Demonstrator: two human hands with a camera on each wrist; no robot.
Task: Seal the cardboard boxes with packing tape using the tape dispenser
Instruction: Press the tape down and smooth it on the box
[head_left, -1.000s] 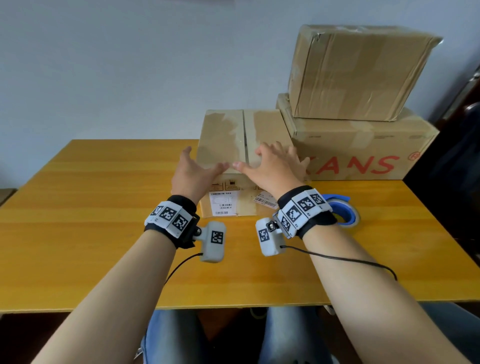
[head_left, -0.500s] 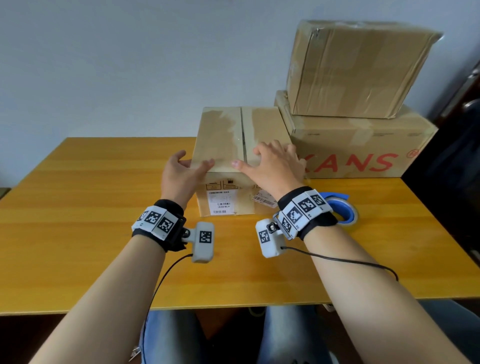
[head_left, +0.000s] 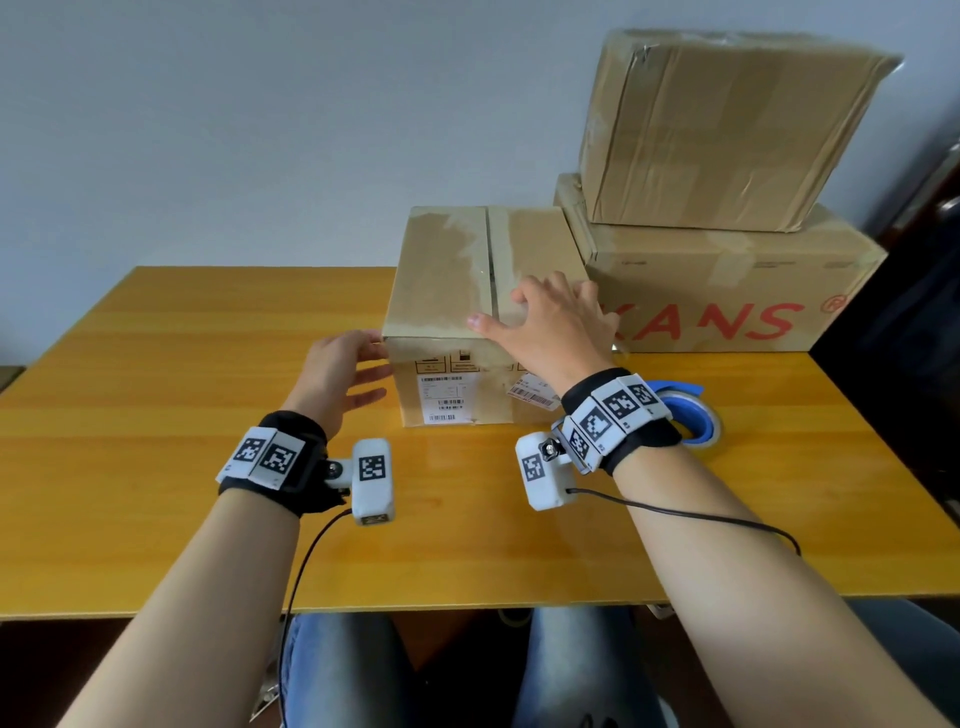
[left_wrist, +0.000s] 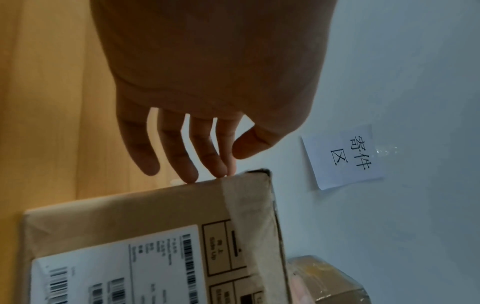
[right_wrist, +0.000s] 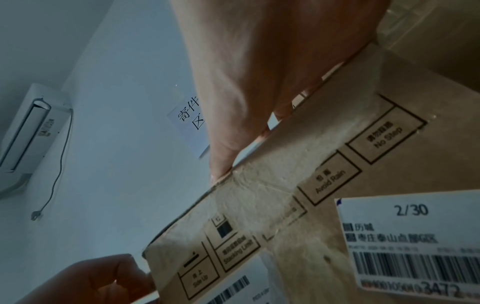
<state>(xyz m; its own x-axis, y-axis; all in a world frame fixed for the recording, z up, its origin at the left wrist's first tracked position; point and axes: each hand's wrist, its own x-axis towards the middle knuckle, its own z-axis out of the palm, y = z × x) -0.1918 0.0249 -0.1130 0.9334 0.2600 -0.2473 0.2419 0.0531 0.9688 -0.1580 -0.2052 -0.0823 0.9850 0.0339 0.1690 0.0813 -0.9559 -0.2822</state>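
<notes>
Both hands' fingers (head_left: 540, 296) touch the box (head_left: 467, 270).

From my left wrist camera I see my left hand (left_wrist: 207, 72) from the palm side, fingers (left_wrist: 179, 156) straight and slightly spread, thumb beside them. Three fingertips touch the top corner edge of a cardboard box (left_wrist: 155, 216); the little finger hangs just clear of it. The box face carries a white shipping label (left_wrist: 116, 267) with barcodes and printed handling marks, one reading "Side Up", and a strip of tape (left_wrist: 249, 205) runs along its upper edge. Behind lie the yellow wooden desk (left_wrist: 46, 92) and a pale wall with a paper sign (left_wrist: 342, 156) in Chinese characters. A second taped box (left_wrist: 327, 281) shows at the lower right.
</notes>
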